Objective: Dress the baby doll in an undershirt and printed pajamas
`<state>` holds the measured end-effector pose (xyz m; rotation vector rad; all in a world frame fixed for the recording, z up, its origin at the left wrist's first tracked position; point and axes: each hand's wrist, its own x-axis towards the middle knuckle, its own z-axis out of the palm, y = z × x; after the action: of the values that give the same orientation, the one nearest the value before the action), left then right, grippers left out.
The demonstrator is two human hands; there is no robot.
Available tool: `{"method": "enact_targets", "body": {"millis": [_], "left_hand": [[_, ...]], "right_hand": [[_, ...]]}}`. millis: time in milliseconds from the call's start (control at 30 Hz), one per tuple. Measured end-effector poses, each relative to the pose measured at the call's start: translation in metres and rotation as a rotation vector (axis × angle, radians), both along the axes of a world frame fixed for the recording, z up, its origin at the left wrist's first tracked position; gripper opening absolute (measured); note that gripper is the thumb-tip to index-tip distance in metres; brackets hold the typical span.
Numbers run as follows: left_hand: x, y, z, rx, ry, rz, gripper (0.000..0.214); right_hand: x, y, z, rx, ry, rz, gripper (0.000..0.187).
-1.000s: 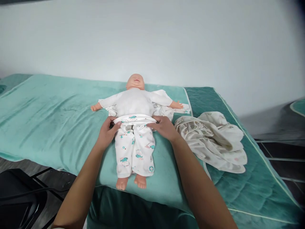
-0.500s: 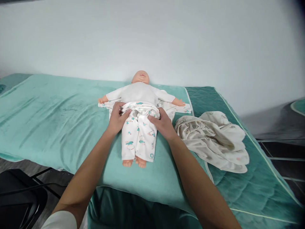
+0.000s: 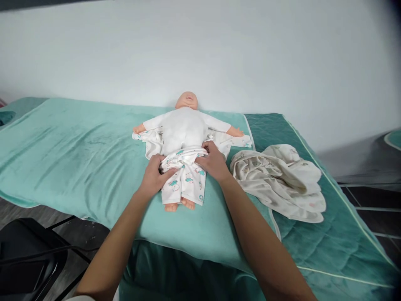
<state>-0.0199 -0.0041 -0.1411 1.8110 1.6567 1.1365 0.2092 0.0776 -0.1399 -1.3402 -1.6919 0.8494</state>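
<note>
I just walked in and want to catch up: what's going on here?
A person's left hand and right hand grip the bunched top of the pants on a doll, one at each side. The doll lies face up on a green cover, arms spread, feet showing below the pants. Printed cloth lies under its arms. A crumpled cloth lies beyond the right hand.

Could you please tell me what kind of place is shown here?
Perhaps a childcare training room, though this view cannot confirm it: a baby doll in printed trousers lies on a green-covered bed, with a crumpled cloth nearby.
</note>
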Motion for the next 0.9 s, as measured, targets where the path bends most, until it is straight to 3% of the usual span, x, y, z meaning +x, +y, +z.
{"method": "enact_targets", "body": {"millis": [167,400,467,567,667,767,900], "left_hand": [[0.001,0.006,-0.004,0.018,0.058,0.019,0.027],[0.001,0.012,-0.009,0.119,0.098,0.04,0.022],[0.001,0.014,-0.011,0.171,0.12,0.039,0.022],[0.001,0.017,-0.014,0.229,0.159,0.036,0.02],[0.001,0.018,-0.017,0.255,0.189,0.031,0.019],[0.002,0.018,-0.016,0.246,0.194,0.039,0.018],[0.006,0.014,-0.008,0.188,0.162,0.048,0.013]], "right_hand": [[-0.001,-0.022,0.0,0.016,-0.026,-0.015,0.028],[0.008,-0.077,-0.005,-0.076,0.052,0.088,0.045],[0.011,-0.084,-0.006,-0.082,0.085,0.172,0.057],[0.014,-0.093,-0.009,-0.048,0.083,0.311,0.093],[0.012,-0.102,-0.012,-0.009,0.02,0.329,0.113],[0.007,-0.106,-0.013,0.018,0.009,0.276,0.108],[0.001,-0.103,-0.013,-0.017,0.047,0.204,0.089]]}}
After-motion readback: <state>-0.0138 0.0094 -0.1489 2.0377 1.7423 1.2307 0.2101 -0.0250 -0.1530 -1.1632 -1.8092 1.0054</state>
